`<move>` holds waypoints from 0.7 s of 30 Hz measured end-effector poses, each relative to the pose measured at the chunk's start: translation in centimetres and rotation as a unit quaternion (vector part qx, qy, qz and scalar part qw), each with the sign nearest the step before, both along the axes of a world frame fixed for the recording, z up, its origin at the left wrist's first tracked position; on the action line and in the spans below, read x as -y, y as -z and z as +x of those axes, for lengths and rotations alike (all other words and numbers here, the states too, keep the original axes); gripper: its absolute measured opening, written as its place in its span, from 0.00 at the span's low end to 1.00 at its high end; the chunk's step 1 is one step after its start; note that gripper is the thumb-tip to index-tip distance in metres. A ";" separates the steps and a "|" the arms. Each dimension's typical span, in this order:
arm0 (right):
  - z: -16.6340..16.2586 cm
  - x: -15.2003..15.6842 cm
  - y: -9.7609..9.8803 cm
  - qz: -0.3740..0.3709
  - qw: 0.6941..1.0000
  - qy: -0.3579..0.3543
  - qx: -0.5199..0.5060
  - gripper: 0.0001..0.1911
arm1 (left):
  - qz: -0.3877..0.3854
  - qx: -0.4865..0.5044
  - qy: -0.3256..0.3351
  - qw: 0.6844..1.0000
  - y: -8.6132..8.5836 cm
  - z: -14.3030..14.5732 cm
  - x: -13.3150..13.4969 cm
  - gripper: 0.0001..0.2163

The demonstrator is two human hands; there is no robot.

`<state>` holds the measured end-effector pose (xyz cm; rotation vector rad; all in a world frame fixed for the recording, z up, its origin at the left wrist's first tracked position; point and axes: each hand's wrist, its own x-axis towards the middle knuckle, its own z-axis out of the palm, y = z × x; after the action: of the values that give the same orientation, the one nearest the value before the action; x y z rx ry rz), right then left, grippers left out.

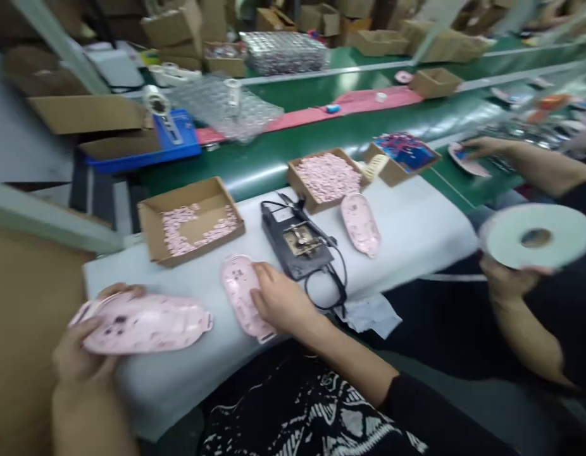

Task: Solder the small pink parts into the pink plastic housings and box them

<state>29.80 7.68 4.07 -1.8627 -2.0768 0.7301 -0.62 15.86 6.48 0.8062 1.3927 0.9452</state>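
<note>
My left hand point(91, 335) is closed around the left end of a pink plastic shell point(150, 324), raised above the front left of the white-covered bench. Its inner side, with small holes, faces up. My right hand point(281, 297) grips the right edge of a second pink shell point(238, 291), which is at the bench surface; whether it touches the surface I cannot tell. A third pink shell point(361, 225) lies farther right, beyond the black soldering station point(297, 237) with its cable.
Small pink parts fill one cardboard box point(328, 177) and partly cover another point(191, 218). A box of dark and red pieces point(407, 152) stands right of them. At right, a co-worker's hand holds a roll of pale tape point(502, 244). A green conveyor point(269, 164) runs behind.
</note>
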 end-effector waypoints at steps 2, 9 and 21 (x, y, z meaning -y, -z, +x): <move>0.3 -0.8 -2.3 0.016 0.998 -0.023 0.049 0.20 | 0.024 0.000 -0.028 0.999 1.3 -1.4 -0.2 0.20; -3.1 -13.1 -7.2 0.059 0.970 -0.143 0.188 0.15 | 0.047 0.012 -0.039 0.998 5.6 -1.1 -0.2 0.37; -6.8 -22.8 -0.4 -0.035 0.911 -0.255 0.321 0.15 | -0.062 0.221 0.045 0.972 4.8 0.1 6.4 0.27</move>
<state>23.01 30.52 4.48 -1.7588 -3.0597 0.2916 -0.53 9.50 1.64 0.5193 1.0070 0.8931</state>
